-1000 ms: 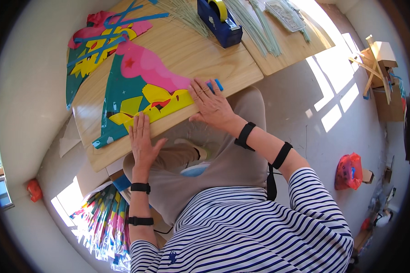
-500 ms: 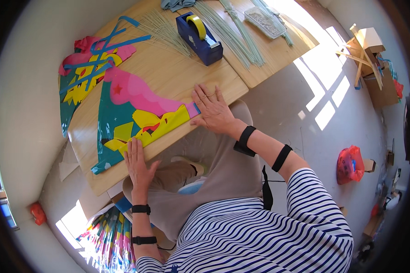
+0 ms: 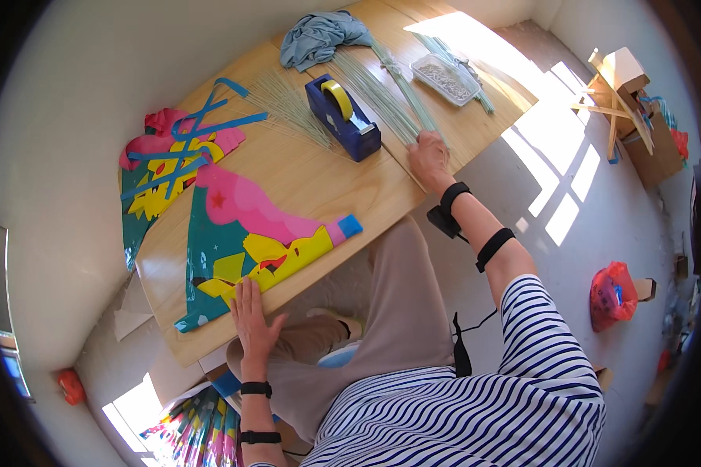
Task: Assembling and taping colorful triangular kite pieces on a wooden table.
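A folded kite sail (image 3: 288, 261) of shiny printed film, teal, pink and yellow, lies near the table's front edge. Its right tip ends in a blue patch. My left hand (image 3: 255, 319) rests on the sail's lower edge with fingers stretched flat and thumb apart. Over at the right, my right hand (image 3: 431, 159) is closed at the near ends of a bunch of thin pale-green rods (image 3: 378, 93). Its fingertips are partly hidden, so how many rods they pinch does not show.
A blue tape dispenser (image 3: 343, 121) with a yellow roll stands behind the sail. Blue ribbons (image 3: 187, 140) cross another printed sail (image 3: 136, 210) at the left. Farther back are a clear tray (image 3: 446, 80) of small pieces and a grey-blue cloth (image 3: 323, 37). A red bag (image 3: 611, 296) sits on the floor.
My right hand has left the sail's tip, uncovering its blue patch, and has moved away to the rods, its fingers closing. My left hand stays flat on the sail. The view has shifted slightly.
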Demonstrator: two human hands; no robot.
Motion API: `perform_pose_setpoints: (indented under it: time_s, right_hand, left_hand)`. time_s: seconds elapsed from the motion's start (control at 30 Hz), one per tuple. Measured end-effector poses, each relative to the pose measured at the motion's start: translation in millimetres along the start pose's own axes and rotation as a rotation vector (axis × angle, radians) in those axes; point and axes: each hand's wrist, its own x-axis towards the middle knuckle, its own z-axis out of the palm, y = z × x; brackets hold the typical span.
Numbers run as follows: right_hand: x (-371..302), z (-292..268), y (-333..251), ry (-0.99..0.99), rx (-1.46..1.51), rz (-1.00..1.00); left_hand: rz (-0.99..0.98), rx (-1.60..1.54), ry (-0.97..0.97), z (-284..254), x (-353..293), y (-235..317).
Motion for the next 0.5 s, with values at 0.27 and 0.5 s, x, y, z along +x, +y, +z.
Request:
perform_pose_setpoints:
  time_s: [0.27,0.5]
  right_hand:
    - [13.3,2.1,0.5,0.01,-0.069,0.007]
    - [12.5,21.0,-4.7,-0.033,-0.142,-0.203]
  left_hand:
    - [-0.009,-0.014,-0.013,-3.1,-2.0,2.6]
    - [0.0,-0.02,0.001,-6.4,-1.7,5.6]
